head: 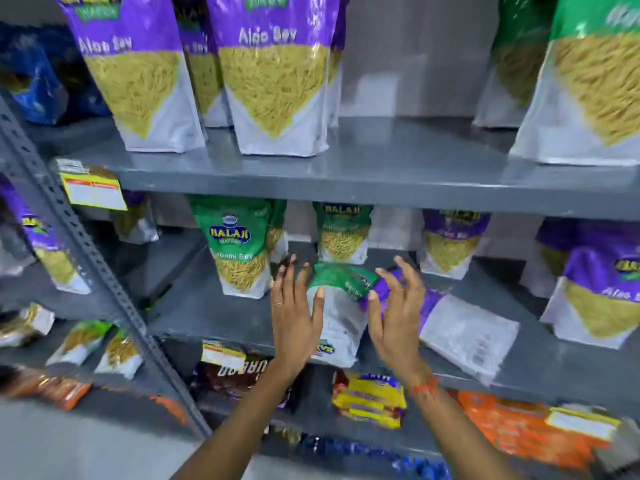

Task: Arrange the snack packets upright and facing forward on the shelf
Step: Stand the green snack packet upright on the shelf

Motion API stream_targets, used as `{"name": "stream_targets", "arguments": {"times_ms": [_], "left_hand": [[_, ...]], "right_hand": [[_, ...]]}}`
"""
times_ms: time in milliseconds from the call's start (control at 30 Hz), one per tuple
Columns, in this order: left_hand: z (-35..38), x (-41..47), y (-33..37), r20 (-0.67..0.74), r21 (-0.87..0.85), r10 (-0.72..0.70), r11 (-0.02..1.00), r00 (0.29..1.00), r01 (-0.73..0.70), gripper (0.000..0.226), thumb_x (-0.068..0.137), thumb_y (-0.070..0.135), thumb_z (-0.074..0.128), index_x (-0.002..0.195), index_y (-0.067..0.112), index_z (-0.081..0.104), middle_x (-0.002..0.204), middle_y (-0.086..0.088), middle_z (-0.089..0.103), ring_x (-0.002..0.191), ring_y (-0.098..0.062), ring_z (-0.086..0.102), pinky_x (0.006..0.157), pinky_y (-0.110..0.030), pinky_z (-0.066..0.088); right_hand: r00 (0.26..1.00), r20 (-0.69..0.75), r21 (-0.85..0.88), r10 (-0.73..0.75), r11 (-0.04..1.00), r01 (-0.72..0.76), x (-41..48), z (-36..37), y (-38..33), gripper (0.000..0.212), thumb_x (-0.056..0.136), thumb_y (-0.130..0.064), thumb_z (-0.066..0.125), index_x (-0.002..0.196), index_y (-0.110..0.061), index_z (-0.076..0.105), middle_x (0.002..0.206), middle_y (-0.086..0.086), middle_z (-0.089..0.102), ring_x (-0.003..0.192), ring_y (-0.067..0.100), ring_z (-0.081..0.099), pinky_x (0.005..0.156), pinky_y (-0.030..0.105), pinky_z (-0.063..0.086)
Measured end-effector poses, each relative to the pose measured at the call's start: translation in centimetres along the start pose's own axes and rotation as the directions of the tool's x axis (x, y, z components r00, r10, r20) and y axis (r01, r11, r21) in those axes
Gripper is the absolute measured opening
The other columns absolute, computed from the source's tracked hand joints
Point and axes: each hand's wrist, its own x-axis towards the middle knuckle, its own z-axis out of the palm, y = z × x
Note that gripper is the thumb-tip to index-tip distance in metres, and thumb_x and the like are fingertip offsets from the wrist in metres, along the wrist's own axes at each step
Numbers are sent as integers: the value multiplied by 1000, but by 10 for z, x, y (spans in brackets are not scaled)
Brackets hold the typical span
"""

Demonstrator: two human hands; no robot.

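Note:
A green snack packet (341, 306) lies on its back on the middle shelf (346, 188), its white rear side up. My left hand (294, 313) is at its left edge with straight fingers, and my right hand (394, 310) hovers at its right edge with fingers spread. A purple packet (460, 330) lies flat beside it, back side up, partly under my right hand. A green packet (239, 244) stands upright and facing forward to the left. Behind stand another green packet (343, 233) and a purple one (450, 240).
Large purple Aloo Sev packets (273, 71) and green ones (595, 81) stand on the upper shelf. A purple packet (602, 282) stands at the right of the middle shelf. Grey slotted upright (86, 244) at the left. Yellow (370, 400) and orange (519, 427) packets lie below.

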Motion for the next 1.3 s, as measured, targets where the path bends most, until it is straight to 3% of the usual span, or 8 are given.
{"name": "stream_targets", "arguments": {"times_ms": [167, 400, 533, 700, 800, 967, 1100, 1300], "left_hand": [[30, 27, -49, 426, -61, -275, 942, 862, 331, 63, 94, 47, 27, 144, 10, 21, 154, -15, 27, 141, -33, 24, 116, -40, 14], [41, 52, -80, 797, -264, -369, 500, 479, 825, 58, 75, 48, 65, 113, 3, 61, 120, -21, 65, 103, -27, 66, 97, -41, 52], [17, 54, -77, 893, -344, -173, 334, 416, 877, 14, 89, 6, 53, 80, 3, 63, 54, 1, 72, 29, 2, 51, 31, -8, 40], [4, 75, -87, 872, -459, -139, 105, 470, 882, 18, 88, -4, 51, 86, 0, 68, 69, -11, 65, 30, 1, 52, 27, -10, 39], [9, 95, -87, 802, -574, -145, 81, 580, 815, 33, 78, -8, 63, 110, -1, 61, 109, -10, 70, 87, -16, 71, 80, -25, 58], [31, 109, -77, 658, -701, -310, 82, 686, 709, 31, 74, -23, 54, 82, 5, 64, 66, 6, 76, 74, -13, 68, 77, -21, 57], [42, 84, -66, 329, -698, -586, 378, 741, 609, 38, 77, -18, 54, 70, 19, 55, 69, 2, 61, 57, 2, 59, 73, -27, 47], [64, 24, -30, 327, -605, -359, 631, 874, 486, 51, 67, 27, 75, 113, 11, 57, 111, 1, 56, 103, -13, 55, 93, -31, 46]], "right_hand": [[899, 218, -140, 380, 924, -356, -40, 54, 36, 26, 90, -27, 45, 106, -7, 50, 114, 19, 52, 108, 34, 47, 96, 34, 33], [348, 524, 17, 777, 399, -917, -28, 72, 48, 32, 82, -38, 65, 73, -8, 63, 69, 8, 65, 70, 24, 62, 67, 39, 51], [188, 736, 164, 650, 98, -982, -23, 70, 58, 29, 80, -21, 67, 104, -5, 66, 88, 7, 75, 77, 19, 70, 61, 28, 57], [346, 769, 369, 537, 68, -927, 5, 75, 63, 27, 83, -3, 59, 111, -3, 61, 96, 6, 74, 90, 22, 69, 74, 30, 61], [518, 681, 443, 517, 272, -854, 34, 79, 68, 34, 82, 9, 55, 115, 1, 50, 105, 6, 66, 98, 22, 62, 82, 29, 57], [668, 490, 275, 560, 628, -728, 44, 96, 86, 34, 77, 19, 55, 100, -6, 47, 92, -1, 59, 83, 1, 60, 79, 19, 49], [706, 411, 249, 577, 674, -696, 23, 103, 85, 35, 79, 20, 49, 100, -8, 45, 92, -3, 59, 77, -16, 59, 74, 3, 47], [760, 241, 308, 604, 695, -650, -20, 99, 59, 38, 80, 2, 57, 110, -21, 49, 106, 12, 60, 97, 14, 61, 84, 17, 49]]}}
